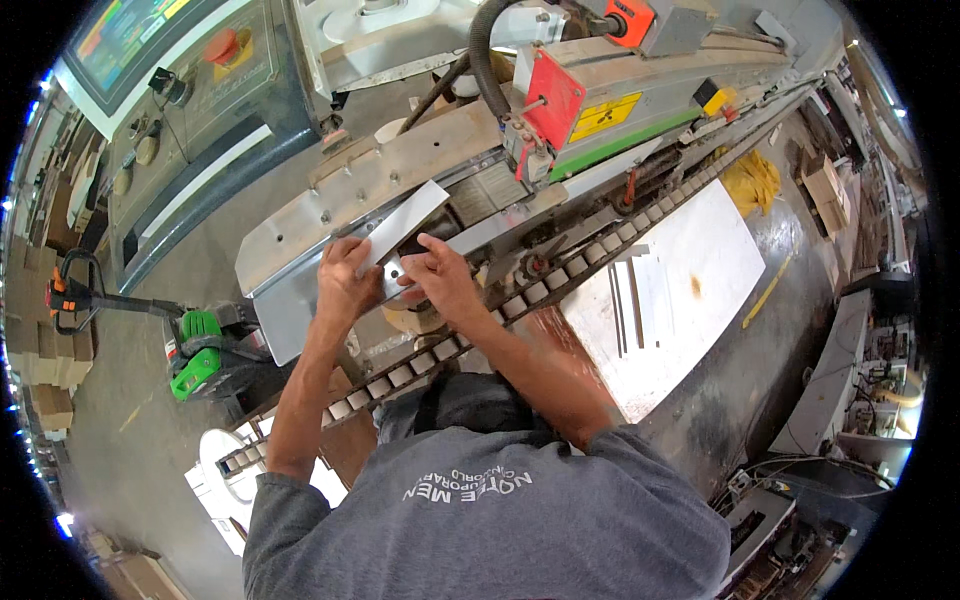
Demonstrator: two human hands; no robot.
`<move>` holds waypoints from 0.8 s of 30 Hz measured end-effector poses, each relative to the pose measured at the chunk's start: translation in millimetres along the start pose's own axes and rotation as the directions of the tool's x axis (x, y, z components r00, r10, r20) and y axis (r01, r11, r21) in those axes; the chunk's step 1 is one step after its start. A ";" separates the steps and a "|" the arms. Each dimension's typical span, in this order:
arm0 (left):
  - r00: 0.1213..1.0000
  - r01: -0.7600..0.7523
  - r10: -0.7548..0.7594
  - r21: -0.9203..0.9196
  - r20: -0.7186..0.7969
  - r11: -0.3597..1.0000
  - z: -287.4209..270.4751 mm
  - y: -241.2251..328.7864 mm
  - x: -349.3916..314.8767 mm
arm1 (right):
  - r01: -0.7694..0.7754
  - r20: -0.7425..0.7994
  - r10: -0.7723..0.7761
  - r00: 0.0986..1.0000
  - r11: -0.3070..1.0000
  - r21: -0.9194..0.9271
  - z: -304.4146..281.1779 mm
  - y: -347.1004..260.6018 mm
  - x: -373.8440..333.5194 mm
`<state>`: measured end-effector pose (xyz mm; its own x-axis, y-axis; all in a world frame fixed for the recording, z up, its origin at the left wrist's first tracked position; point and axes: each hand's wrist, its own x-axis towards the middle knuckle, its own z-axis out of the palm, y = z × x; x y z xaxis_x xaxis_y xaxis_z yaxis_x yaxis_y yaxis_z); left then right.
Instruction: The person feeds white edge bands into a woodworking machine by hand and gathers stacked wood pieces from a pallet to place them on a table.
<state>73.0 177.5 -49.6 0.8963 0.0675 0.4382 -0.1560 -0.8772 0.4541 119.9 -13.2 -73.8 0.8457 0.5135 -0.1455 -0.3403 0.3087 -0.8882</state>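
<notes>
My left hand (347, 280) is closed around the near end of a narrow white strip-shaped panel (408, 222). The panel slants up and to the right over the metal infeed plate (290, 285) of a long machine. My right hand (442, 282) is just right of the panel, above a dark gap in the machine's edge. Its fingers are bent but apart, the index finger raised, and I see nothing held in them. A roller chain conveyor (535, 293) runs diagonally below both hands.
A control console (200, 120) with a screen and red button stands at the left. A red-and-grey machine head (555, 100) with a thick hose is ahead. Several thin strips (640, 300) lie on a white board (690, 290) at right. A green-and-black pallet jack (200, 350) is at left.
</notes>
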 end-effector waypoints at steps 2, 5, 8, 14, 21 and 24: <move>0.995 -0.067 0.073 0.074 -0.073 0.995 -1.8 -1.9 6.1 | -0.023 -0.008 0.023 1.000 1.000 0.013 7.6 1.0 8.2; 0.975 -0.091 0.124 0.175 -0.187 0.980 -1.8 -0.9 8.9 | -0.026 0.020 0.026 0.999 1.000 0.009 13.5 4.2 20.8; 0.972 -0.015 0.055 0.178 -0.226 0.984 -0.6 -5.2 3.3 | -0.026 -0.018 0.026 1.000 1.000 -0.015 17.1 9.6 30.2; 0.965 0.058 -0.033 0.089 -0.258 0.994 7.1 -19.3 0.2 | -0.001 0.003 0.001 1.000 0.996 -0.086 14.4 10.5 32.3; 0.954 0.037 -0.018 0.058 -0.298 0.998 8.8 -20.9 -1.0 | 0.026 0.013 -0.025 1.000 0.995 -0.097 15.3 17.0 34.7; 0.954 0.051 -0.042 0.024 -0.297 0.998 10.1 -18.4 -1.3 | 0.010 0.051 -0.005 0.999 0.995 -0.098 14.1 10.6 34.5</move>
<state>78.9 188.7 -66.4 0.7385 0.2419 0.6294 -0.1004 -0.8836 0.4574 139.7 19.1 -82.1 0.8252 0.5523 -0.1184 -0.2897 0.2339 -0.9281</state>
